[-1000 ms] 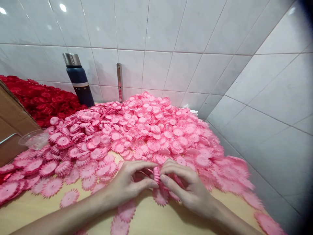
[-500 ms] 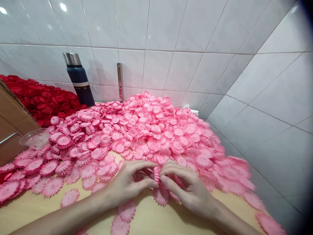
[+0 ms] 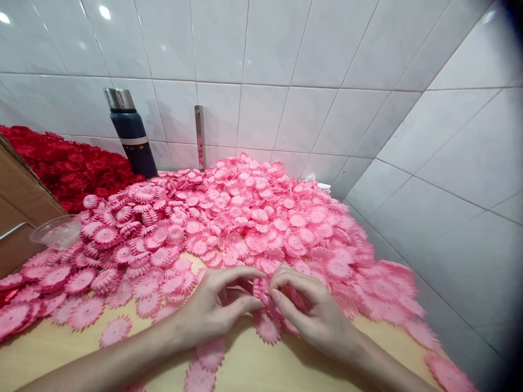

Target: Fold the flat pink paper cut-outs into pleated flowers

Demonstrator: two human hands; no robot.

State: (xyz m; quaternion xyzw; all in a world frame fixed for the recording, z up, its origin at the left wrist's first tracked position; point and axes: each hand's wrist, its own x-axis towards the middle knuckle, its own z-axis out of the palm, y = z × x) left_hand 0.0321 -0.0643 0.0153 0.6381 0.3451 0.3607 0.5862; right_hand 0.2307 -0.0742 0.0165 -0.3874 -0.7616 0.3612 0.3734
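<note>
Between my two hands is a small pink scalloped petal disc (image 3: 260,288), curled and held on edge. My left hand (image 3: 218,302) grips it from the left, thumb below and fingers above. From the right, the thumb and forefinger of my right hand (image 3: 316,313) are pinched together at its edge; my fingers hide part of that side. Just beneath, another flat pink petal disc (image 3: 267,328) lies on the table. Behind both hands rises a large pile of pink petal discs (image 3: 261,218), some of them curled and stacked.
At the left stand a cardboard box (image 3: 24,196) and a clear plastic lid or dish (image 3: 57,231). A dark blue bottle (image 3: 133,136) stands by a red pile (image 3: 73,169). A tiled wall (image 3: 265,114) closes off the back and right. Loose discs lie on the table (image 3: 155,359).
The held petal disc has turned slightly between my fingers and shows more of its ruffled edge. My hands have stayed nearly in place.
</note>
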